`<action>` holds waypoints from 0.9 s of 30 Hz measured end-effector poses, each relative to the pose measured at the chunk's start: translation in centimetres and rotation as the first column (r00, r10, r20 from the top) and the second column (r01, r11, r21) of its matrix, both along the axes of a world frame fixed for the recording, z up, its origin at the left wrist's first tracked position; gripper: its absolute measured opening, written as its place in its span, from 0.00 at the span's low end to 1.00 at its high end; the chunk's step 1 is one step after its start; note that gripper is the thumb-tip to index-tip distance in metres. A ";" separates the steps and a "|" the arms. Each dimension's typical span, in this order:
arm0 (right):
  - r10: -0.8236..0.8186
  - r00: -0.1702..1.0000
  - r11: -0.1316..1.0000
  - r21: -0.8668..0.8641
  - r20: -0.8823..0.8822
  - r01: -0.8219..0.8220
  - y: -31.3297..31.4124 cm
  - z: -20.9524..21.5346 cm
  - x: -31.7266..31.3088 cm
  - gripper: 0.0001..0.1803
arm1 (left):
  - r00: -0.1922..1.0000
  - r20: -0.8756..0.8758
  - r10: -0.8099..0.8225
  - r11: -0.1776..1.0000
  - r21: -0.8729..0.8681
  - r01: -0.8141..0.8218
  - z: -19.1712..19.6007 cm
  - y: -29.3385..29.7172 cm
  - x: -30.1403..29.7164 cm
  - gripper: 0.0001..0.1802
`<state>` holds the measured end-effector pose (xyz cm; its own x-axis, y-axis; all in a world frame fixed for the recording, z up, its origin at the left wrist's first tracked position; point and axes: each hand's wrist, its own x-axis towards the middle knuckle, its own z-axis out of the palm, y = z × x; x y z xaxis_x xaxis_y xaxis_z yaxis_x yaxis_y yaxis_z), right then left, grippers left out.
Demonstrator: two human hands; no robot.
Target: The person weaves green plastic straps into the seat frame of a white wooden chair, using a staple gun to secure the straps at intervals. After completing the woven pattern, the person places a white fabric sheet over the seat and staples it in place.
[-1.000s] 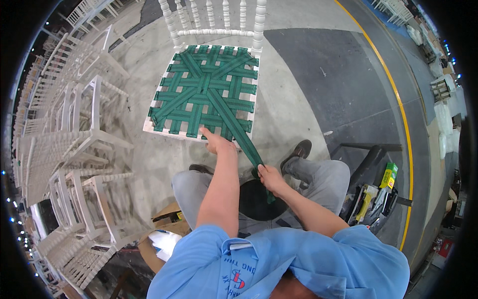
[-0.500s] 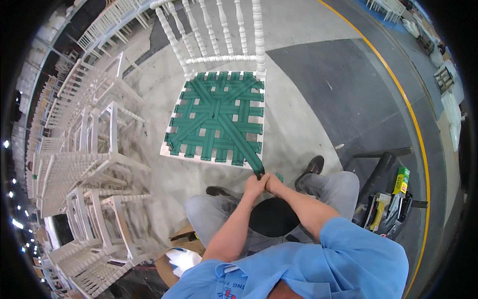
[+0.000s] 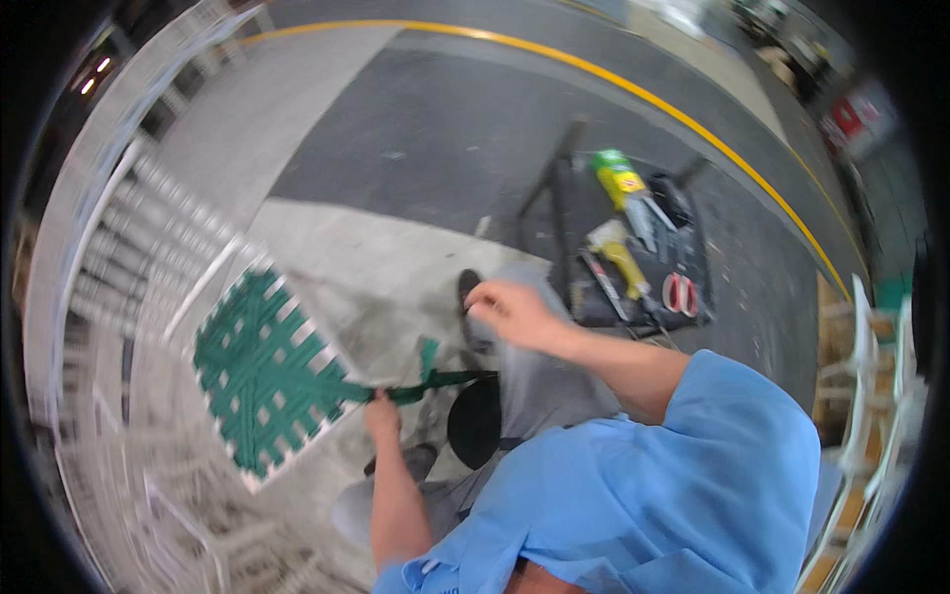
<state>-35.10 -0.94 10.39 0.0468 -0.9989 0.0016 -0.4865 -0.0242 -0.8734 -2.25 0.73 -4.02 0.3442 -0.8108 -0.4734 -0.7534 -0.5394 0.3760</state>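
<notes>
The white chair stands at the left, its seat woven with green webbing straps. From the seat's near corner a loose green strap runs right to my thigh, a short piece sticking up along it. My left hand is closed on this strap close to the seat edge. My right hand is off the strap, over my right knee and somewhat blurred. Its fingers look loosely bent and apart, with nothing visible in them.
At right, a low black stand holds red-handled scissors, a yellow-handled tool and a green-yellow box. A black round seat shows between my legs. More white chairs line the left; others stand at the right edge.
The view has swung right toward the tools. My hands were together on the strap; the right has let go and moved right, while the left holds on near the seat.
</notes>
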 end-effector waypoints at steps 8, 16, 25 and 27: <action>-0.295 0.630 0.708 0.278 -0.718 0.649 6.6 -1.3 -24.5 0.37 | 0.994 -0.033 -0.106 0.994 0.000 0.106 0.2 -0.6 -1.6 0.38; -0.403 0.896 0.857 0.266 -0.188 0.441 3.1 -0.4 -22.6 0.36 | 0.997 -0.035 0.065 0.994 0.092 -0.061 1.5 -1.2 1.1 0.37; 0.151 0.988 0.892 0.434 -0.021 -0.127 -4.8 9.3 1.4 0.25 | 0.992 -0.109 0.062 0.988 0.149 -0.045 0.8 0.0 1.2 0.36; 0.303 0.937 0.814 0.465 0.174 -0.349 -6.3 7.8 8.2 0.24 | 0.992 -0.122 0.042 0.993 0.118 -0.028 0.4 -0.2 0.8 0.35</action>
